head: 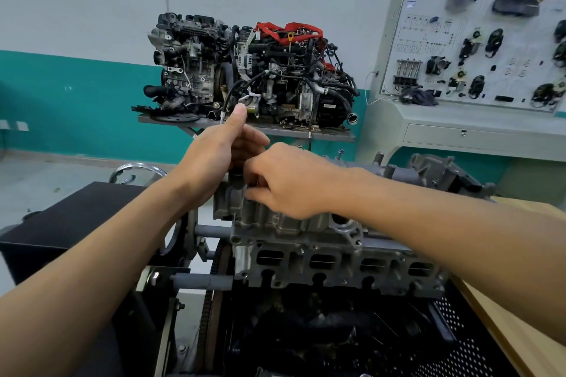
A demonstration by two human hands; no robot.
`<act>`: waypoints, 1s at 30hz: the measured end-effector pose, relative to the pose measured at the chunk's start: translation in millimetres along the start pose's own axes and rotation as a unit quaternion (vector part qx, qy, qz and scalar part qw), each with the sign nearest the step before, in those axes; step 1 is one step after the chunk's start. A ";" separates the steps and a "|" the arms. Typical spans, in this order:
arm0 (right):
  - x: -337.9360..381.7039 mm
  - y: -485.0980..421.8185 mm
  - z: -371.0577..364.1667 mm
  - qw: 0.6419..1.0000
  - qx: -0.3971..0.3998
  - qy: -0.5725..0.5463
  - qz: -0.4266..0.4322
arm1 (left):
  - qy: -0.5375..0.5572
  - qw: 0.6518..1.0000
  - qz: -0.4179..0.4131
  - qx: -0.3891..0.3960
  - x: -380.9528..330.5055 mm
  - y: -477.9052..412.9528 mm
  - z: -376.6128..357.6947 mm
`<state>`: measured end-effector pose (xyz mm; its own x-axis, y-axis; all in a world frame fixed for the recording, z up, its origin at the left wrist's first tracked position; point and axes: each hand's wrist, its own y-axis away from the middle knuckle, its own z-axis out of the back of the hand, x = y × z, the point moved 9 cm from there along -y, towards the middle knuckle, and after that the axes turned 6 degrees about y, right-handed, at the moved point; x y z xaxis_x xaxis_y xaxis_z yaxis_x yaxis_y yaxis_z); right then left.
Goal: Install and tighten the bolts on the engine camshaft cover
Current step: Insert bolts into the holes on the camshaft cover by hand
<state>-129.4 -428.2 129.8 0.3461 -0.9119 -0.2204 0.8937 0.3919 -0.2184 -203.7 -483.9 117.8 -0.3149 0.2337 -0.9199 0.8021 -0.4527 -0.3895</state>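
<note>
**Both hands at the cover's left end**

Your left hand [220, 150] gripped a dark cylindrical tool [237, 177], thumb up. Your right hand [288, 180] crowded beside it, fingers bent; what they held, I couldn't tell. Both hid the tool's tip. The camshaft cover [275, 220] sat atop the stand-mounted engine, beneath them. Behind stood two engines on a grey shelf [275, 129], with a training panel [477, 40] to the right.

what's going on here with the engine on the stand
A person is working at the left end of the camshaft cover of an engine mounted on a stand. The left hand grips a dark cylindrical tool held upright over the cover, thumb raised. The right hand has its fingers curled at the tool's lower end; what they pinch, if anything, is hidden. Two other engines sit on a shelf behind.
</note>
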 end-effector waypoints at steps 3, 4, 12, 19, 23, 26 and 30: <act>-0.4 -11.9 -4.7 0.995 0.065 0.072 -0.012 | 0.023 0.999 -0.001 -0.024 -0.2 0.9 2.0; -3.9 -14.4 -4.4 0.995 0.085 0.046 -0.020 | 0.035 0.999 0.000 -0.036 0.3 1.5 3.5; -11.9 -4.2 -5.8 0.990 0.111 -0.085 0.003 | 0.084 0.991 0.001 -0.103 -0.8 5.5 11.1; -19.8 -1.7 10.0 0.994 0.029 -0.105 0.019 | 0.057 0.992 -0.001 -0.113 -2.2 6.2 11.8; -29.1 7.5 4.2 0.999 0.046 -0.020 0.004 | 0.055 0.991 0.007 -0.123 -6.2 8.0 9.6; -57.1 33.0 34.6 0.991 -0.050 -0.119 -0.032 | -0.012 0.988 -0.019 -0.154 -16.6 13.4 -0.4; -91.6 100.4 64.2 0.974 -0.118 -0.172 -0.084 | -0.124 0.986 -0.093 -0.056 -49.0 17.3 -83.5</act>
<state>-53.0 -313.1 189.1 0.3129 -0.9361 0.1607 0.8696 0.2143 -0.4449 -132.0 -431.2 159.9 -0.5645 0.0802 -0.8215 0.7660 -0.3198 -0.5576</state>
